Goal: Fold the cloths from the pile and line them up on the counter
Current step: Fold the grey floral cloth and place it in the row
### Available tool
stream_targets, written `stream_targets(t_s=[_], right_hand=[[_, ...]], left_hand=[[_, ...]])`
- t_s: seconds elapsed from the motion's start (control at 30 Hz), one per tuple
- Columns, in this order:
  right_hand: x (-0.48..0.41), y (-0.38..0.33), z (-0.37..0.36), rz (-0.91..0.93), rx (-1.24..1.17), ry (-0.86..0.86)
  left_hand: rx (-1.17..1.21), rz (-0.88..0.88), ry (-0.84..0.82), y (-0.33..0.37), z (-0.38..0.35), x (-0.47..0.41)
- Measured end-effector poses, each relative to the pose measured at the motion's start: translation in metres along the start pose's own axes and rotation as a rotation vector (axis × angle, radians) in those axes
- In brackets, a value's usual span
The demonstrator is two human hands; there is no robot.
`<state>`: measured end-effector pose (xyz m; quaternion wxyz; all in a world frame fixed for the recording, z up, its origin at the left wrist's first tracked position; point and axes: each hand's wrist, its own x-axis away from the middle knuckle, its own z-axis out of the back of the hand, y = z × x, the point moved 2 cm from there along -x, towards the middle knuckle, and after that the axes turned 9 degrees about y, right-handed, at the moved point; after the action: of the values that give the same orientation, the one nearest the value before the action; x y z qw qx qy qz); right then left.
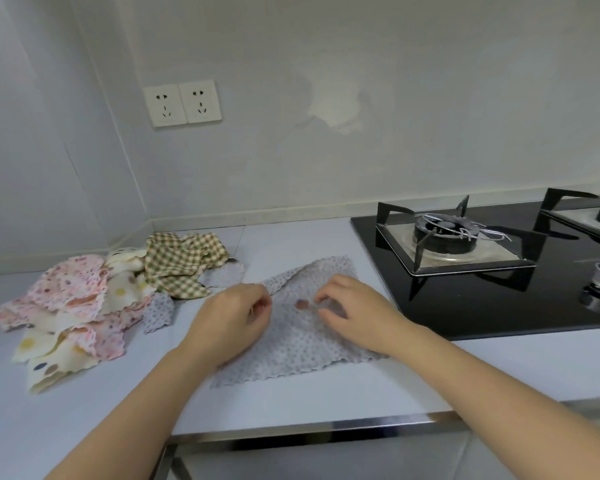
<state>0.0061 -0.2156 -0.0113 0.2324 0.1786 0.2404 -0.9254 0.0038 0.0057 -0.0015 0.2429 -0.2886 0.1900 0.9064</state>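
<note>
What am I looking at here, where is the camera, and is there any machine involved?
No machine: these are a person's two bare hands, filmed by one wide-angle camera worn on the head, looking forward and down, so the arms enter from below. A grey dotted cloth lies spread on the white counter. The left hand and right hand both rest curled on it, apparently pinching the fabric. To the left is the unfolded pile: a pink floral cloth, a cream spotted cloth and a checked cloth. A black gas hob is on the right.
</note>
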Motion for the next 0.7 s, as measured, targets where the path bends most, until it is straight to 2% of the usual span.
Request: stream_targets(t_s=[0.1,0.13,0.17,0.23,0.3,0.37,0.47,0.6,0.7], right_hand=[[0.018,0.006,-0.001,0.009,0.062,-0.229],[0.024,0.007,0.000,0.004,0.059,-0.268],[0.029,0.006,0.001,0.002,0.041,-0.269],[0.038,0.002,0.008,0.025,0.010,-0.226],[0.046,-0.003,0.016,0.045,0.023,-0.243],[0.054,-0.006,0.018,0.044,0.050,-0.286],[0.056,-0.009,0.018,0.020,0.060,-0.218],[0.050,-0.014,0.020,0.059,0.135,-0.124],[0.043,-0.006,0.020,0.027,0.180,-0.096]], left_hand=[[-0.168,0.098,-0.361,-0.003,-0.013,0.015],[-0.184,0.153,-0.415,-0.003,-0.013,0.020],[-0.172,0.166,-0.388,-0.002,-0.011,0.024],[-0.142,0.045,-0.242,0.006,0.000,0.030],[-0.057,-0.076,-0.228,0.016,0.014,0.037],[-0.061,-0.169,-0.283,0.024,0.021,0.047],[-0.142,-0.233,-0.168,0.031,0.022,0.056],[-0.159,-0.056,-0.044,0.035,0.024,0.050],[-0.120,0.070,-0.057,0.031,0.023,0.045]])
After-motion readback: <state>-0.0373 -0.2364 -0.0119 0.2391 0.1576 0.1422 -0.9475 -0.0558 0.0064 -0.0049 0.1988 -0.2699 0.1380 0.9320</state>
